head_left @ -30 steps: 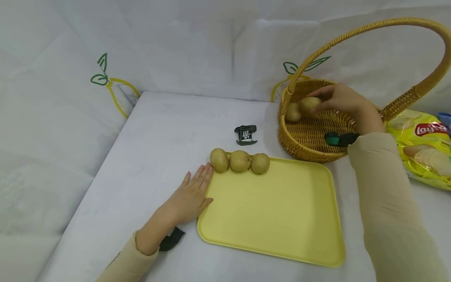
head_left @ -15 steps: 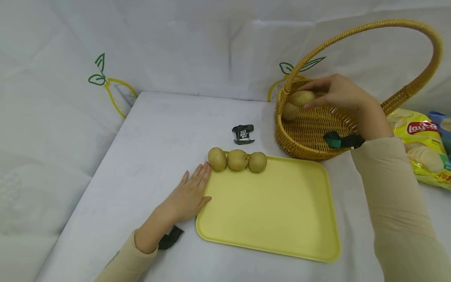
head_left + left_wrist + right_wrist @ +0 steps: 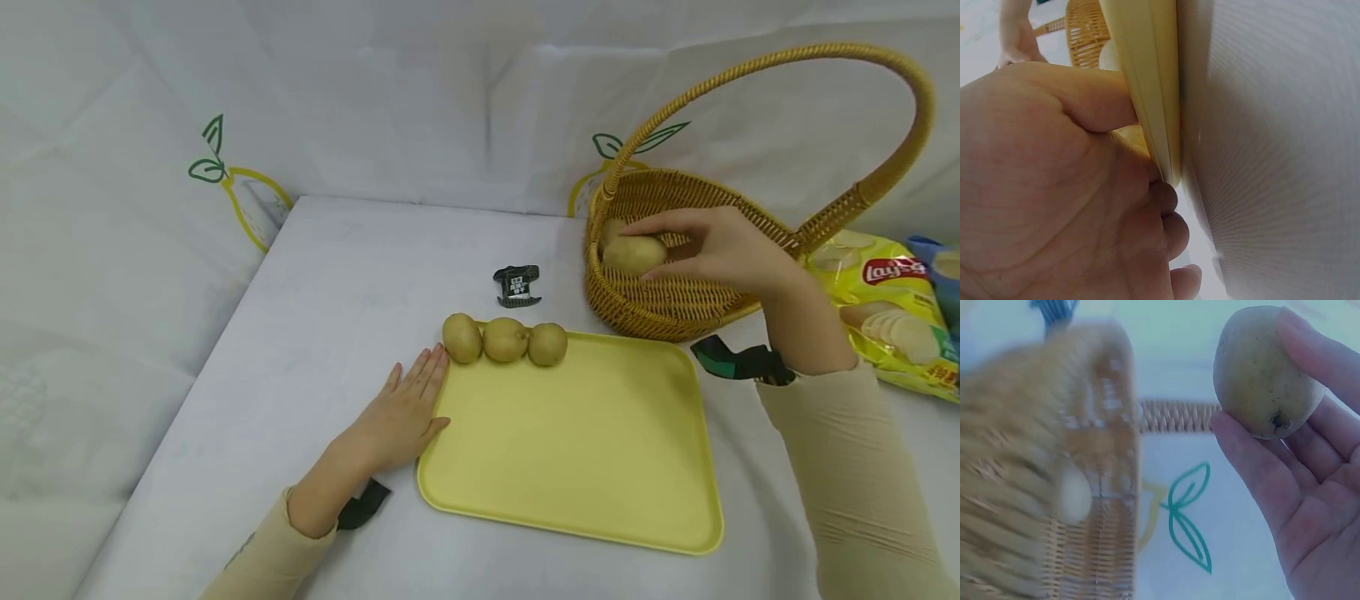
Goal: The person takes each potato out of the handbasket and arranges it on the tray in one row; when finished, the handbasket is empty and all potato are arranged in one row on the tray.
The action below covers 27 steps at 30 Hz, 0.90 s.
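My right hand [image 3: 720, 246] pinches a potato [image 3: 633, 255] between thumb and fingers, held above the wicker basket [image 3: 675, 321]. The right wrist view shows that potato [image 3: 1266, 375] raised clear of the basket's rim. Another potato [image 3: 612, 229] lies inside the basket, partly hidden behind the held one. My left hand [image 3: 401, 425] rests with straight fingers against the left edge of the yellow tray [image 3: 570, 450]; in the left wrist view the thumb lies over the tray's rim [image 3: 1147, 81]. Three potatoes [image 3: 505, 340] sit in a row along the tray's far left edge.
A small black packet [image 3: 517, 286] lies on the white table behind the tray. The basket's tall handle [image 3: 810, 52] arches over to the right. Yellow chip bags [image 3: 892, 292] stand right of the basket, with a blue bag [image 3: 941, 271] beside them.
My right hand has lifted the potato from inside the basket and brought it left and nearer, over the basket's front left. The left hand stays at the tray; the head view shifted slightly.
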### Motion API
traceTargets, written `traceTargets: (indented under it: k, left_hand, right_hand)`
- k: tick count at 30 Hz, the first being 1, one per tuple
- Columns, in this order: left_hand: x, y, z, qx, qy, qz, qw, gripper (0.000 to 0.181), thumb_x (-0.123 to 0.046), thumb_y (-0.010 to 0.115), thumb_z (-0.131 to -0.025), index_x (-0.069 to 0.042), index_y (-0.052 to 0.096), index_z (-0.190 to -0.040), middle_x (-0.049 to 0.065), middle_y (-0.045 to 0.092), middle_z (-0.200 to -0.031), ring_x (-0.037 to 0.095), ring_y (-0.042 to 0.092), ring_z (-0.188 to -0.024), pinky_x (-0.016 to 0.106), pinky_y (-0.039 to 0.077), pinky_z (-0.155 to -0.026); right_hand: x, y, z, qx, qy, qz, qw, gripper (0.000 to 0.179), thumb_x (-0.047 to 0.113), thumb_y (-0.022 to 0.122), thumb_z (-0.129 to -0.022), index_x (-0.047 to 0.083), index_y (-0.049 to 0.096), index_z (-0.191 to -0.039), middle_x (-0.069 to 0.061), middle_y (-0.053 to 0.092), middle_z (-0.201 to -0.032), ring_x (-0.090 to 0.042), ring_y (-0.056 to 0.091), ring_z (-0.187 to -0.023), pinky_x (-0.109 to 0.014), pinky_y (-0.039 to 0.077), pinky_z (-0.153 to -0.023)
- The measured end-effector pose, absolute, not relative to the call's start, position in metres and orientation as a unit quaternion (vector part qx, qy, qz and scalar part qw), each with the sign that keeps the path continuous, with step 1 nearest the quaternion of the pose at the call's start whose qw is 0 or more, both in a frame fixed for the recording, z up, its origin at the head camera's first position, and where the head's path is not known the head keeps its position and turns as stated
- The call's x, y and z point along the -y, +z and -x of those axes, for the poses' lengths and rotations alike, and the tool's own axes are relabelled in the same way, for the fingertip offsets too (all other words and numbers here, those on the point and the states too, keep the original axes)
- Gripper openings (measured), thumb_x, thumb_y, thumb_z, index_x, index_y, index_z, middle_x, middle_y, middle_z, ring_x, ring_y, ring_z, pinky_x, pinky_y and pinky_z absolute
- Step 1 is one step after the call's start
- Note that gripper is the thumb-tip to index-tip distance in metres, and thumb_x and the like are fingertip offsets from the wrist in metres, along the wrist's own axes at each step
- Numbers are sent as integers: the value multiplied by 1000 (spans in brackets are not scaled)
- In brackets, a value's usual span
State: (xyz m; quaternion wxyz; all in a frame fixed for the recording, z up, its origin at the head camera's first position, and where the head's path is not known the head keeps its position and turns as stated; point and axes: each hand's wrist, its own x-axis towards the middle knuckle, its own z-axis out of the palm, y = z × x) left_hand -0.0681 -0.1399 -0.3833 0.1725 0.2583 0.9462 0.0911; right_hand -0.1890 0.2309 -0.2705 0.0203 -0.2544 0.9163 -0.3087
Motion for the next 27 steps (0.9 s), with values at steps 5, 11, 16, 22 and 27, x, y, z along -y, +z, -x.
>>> traceTargets:
  k: [5, 11, 16, 22, 27]
  left_hand:
    - [140, -385, 69, -946, 91, -260, 170, 74, -32, 47, -99, 7, 8, -148, 18, 2, -156, 29, 0, -143, 53, 9, -112]
    - [140, -385, 69, -945, 90, -263, 170, 74, -32, 47, -99, 7, 7, -148, 18, 2, -156, 30, 1, -143, 53, 9, -112]
    - [140, -384, 69, -945, 89, -264, 169, 74, -31, 47, -99, 7, 7, -148, 18, 2, -156, 30, 1, -143, 53, 9, -112]
    - [139, -384, 69, -944, 92, -264, 172, 74, -31, 47, -99, 7, 7, -148, 18, 2, -156, 29, 0, -143, 52, 9, -112]
    - [139, -384, 69, -946, 92, -259, 173, 74, -32, 47, -99, 6, 7, -148, 18, 1, -156, 29, -1, -143, 52, 8, -112]
  right_hand:
    - [-227, -288, 168, -877, -329, 351, -11, 53, 2, 83, -68, 15, 69, -117, 14, 65, -114, 3, 56, -88, -12, 41, -69]
    - [-222, -310, 156, -826, -365, 428, -16, 59, -6, 84, -60, 7, 68, -116, -4, 68, -112, 1, 58, -103, -12, 45, -75]
    - [-216, -324, 147, -818, -363, 446, -9, 58, -3, 84, -61, 8, 68, -115, -2, 68, -111, 1, 59, -102, -12, 45, -75]
    - [-209, -335, 140, -837, -331, 436, 19, 56, 2, 84, -65, 12, 68, -117, 0, 67, -114, -1, 56, -110, -10, 41, -86]
    - [-205, -343, 140, -841, -321, 432, 58, 51, 7, 83, -69, 11, 67, -117, 0, 67, -115, -6, 57, -109, -14, 45, -84]
